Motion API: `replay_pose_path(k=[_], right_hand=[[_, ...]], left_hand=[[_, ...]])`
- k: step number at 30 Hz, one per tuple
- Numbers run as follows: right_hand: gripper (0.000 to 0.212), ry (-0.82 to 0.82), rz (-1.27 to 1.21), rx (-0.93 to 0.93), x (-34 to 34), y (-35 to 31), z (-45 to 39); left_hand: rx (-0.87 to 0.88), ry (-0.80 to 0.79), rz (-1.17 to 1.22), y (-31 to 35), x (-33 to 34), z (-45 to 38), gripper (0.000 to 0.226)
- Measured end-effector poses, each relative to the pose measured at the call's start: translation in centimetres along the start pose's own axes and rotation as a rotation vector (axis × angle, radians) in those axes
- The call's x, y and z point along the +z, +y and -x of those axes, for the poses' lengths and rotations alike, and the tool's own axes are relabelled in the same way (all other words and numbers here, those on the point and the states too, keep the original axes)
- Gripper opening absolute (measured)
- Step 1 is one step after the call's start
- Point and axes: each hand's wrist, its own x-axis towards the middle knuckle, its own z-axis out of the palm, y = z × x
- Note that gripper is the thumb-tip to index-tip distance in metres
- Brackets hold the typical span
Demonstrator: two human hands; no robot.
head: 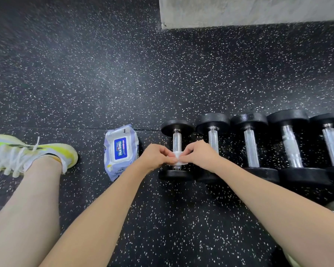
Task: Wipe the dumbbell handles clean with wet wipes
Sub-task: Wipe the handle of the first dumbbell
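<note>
Five dumbbells with round black ends and knurled chrome handles lie in a row on speckled rubber floor; left hand and right hand pinch a white wipe against the leftmost handle; soft wipe pack lies just left.

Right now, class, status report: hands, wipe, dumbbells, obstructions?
Left hand and right hand both pinching small white wet wipe. Wipe over leftmost black dumbbell's knurled chrome handle. Nothing in the way.

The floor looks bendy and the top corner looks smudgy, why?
Head view: the wide lens curves the floor seams and the dumbbell row; the far left corner is soft and dim; both hands and the wipe look sharp.
</note>
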Motion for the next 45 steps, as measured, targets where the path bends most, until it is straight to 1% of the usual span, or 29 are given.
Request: replay_pose_path(k=[4,6,10,13,16,20,24,29,31,34,36,38,41,45], right_hand=[[0.003,-0.132,0.058,0.007,0.0,-0.2,0.2],[0.005,-0.168,0.090,0.005,0.0,-0.3,0.3],[0.008,-0.175,0.097,-0.001,0.1,-0.2,0.1],[0.007,-0.145,0.085,-0.006,0.2,0.0,-0.1],[0.007,-0.049,0.006,-0.014,0.3,0.4,-0.5],[0.008,0.069,-0.036,-0.048,0.5,0.7,-0.7],[0.012,0.117,-0.074,-0.051,0.5,0.8,-0.9],[0.046,0.106,-0.100,-0.062,0.3,0.9,-1.2],[0.056,0.089,-0.111,-0.070,0.4,1.0,-1.4],[0.064,0.088,-0.125,-0.093,0.6,1.1,-1.8],[0.066,0.074,-0.121,-0.073,0.5,0.9,-1.9],[0.064,0.053,-0.126,-0.041,0.4,0.6,-2.0],[0.066,0.039,-0.157,-0.006,0.4,0.0,-2.0],[0.066,0.019,-0.150,-0.022,0.7,-0.5,-2.3]], left_hand=[[-0.036,-0.072,-0.051,-0.3,-0.1,0.2,0.017],[-0.052,-0.098,-0.064,-0.4,-0.1,0.2,0.017],[-0.050,-0.113,-0.065,-0.5,-0.3,0.1,0.016],[-0.017,-0.104,-0.031,-0.6,-0.2,0.0,0.017],[0.006,-0.045,0.068,-0.8,-0.1,-0.4,0.016],[0.055,0.123,0.090,-0.4,0.4,-0.9,0.017],[0.100,0.270,0.156,0.2,1.2,-1.9,0.013],[0.120,0.436,0.141,1.4,2.1,-3.1,0.007],[0.127,0.480,0.122,1.9,2.3,-3.5,0.006],[0.129,0.521,0.110,2.5,2.7,-3.7,0.007],[0.116,0.553,0.139,2.4,3.0,-3.8,0.010],[0.068,0.564,0.205,2.0,3.4,-4.0,0.017],[-0.046,0.507,0.369,1.5,3.7,-4.3,0.028],[-0.125,0.458,0.403,1.2,3.1,-4.4,0.033]])
